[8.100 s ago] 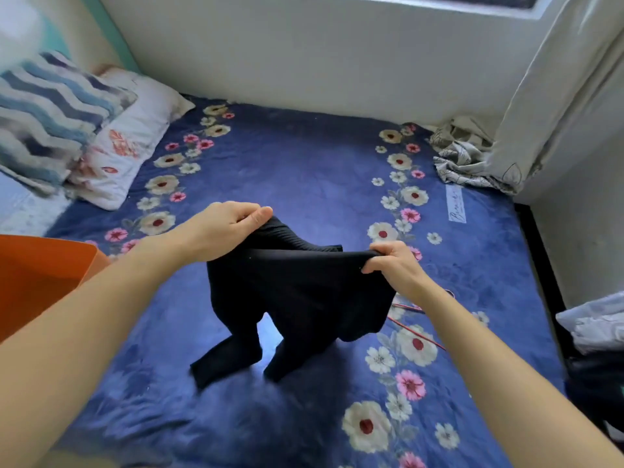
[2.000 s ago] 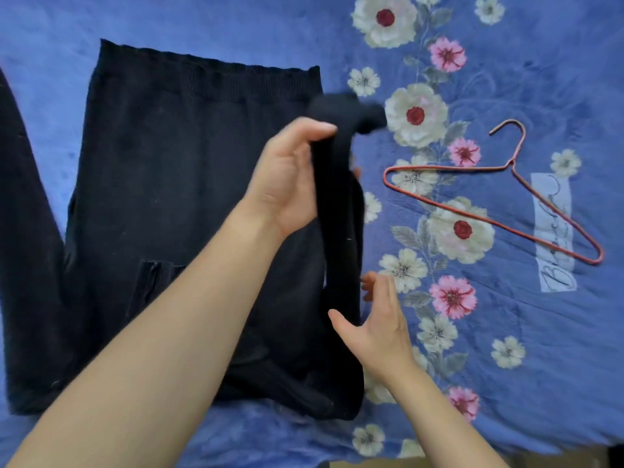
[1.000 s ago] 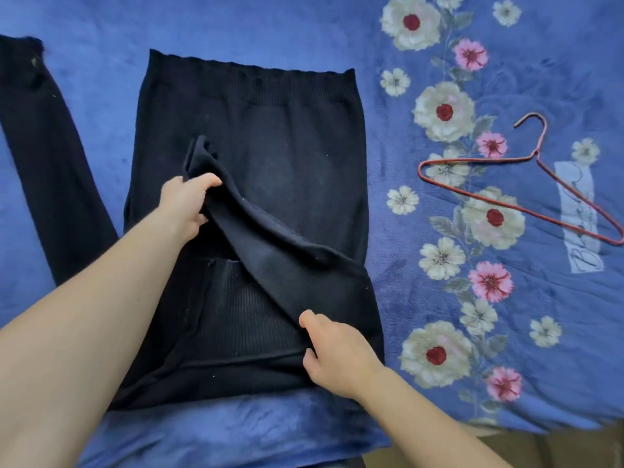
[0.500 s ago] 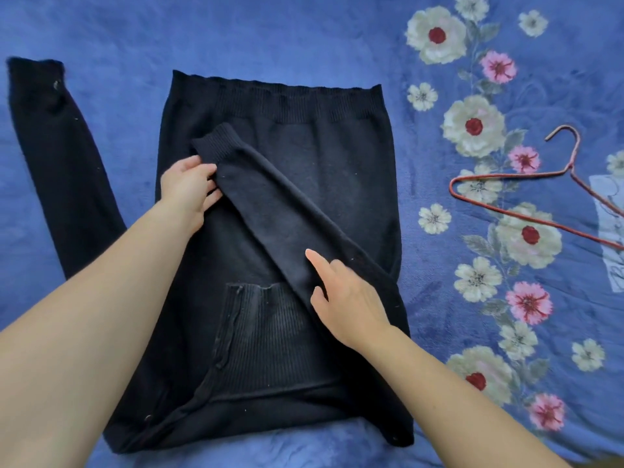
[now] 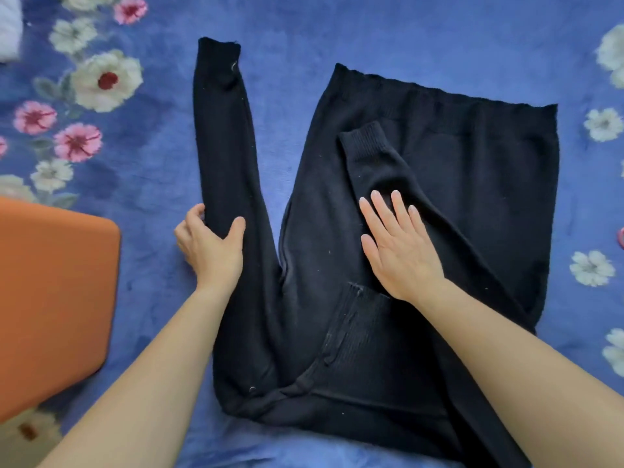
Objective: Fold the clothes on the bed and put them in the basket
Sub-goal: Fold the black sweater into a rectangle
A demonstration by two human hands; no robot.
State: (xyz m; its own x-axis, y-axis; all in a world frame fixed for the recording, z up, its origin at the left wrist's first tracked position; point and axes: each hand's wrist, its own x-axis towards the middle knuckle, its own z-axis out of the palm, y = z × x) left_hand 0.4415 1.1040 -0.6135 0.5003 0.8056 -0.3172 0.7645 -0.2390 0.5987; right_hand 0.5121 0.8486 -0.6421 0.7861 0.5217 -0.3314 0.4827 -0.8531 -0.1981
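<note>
A black knit sweater (image 5: 472, 170) lies flat on the blue flowered bedspread (image 5: 337, 28), hem far from me, collar near me. Its right sleeve is folded across the body, and my right hand (image 5: 398, 244) presses flat on that sleeve with straight fingers. The left sleeve (image 5: 223, 136) stretches away from me beside the body. My left hand (image 5: 211, 246) grips this sleeve near its middle, thumb on top and fingers curled round its left edge. The orange basket (image 5: 50, 298) stands at the left, close to my left forearm.
A white cloth corner (image 5: 8, 28) shows at the top left. A bit of the red hanger (image 5: 620, 238) peeks in at the right edge. The bedspread spreads on all sides of the sweater.
My left hand left the folded right sleeve and moved left to grip the outstretched left sleeve. My right hand slid up the folded sleeve. The view shifted left, bringing the basket in.
</note>
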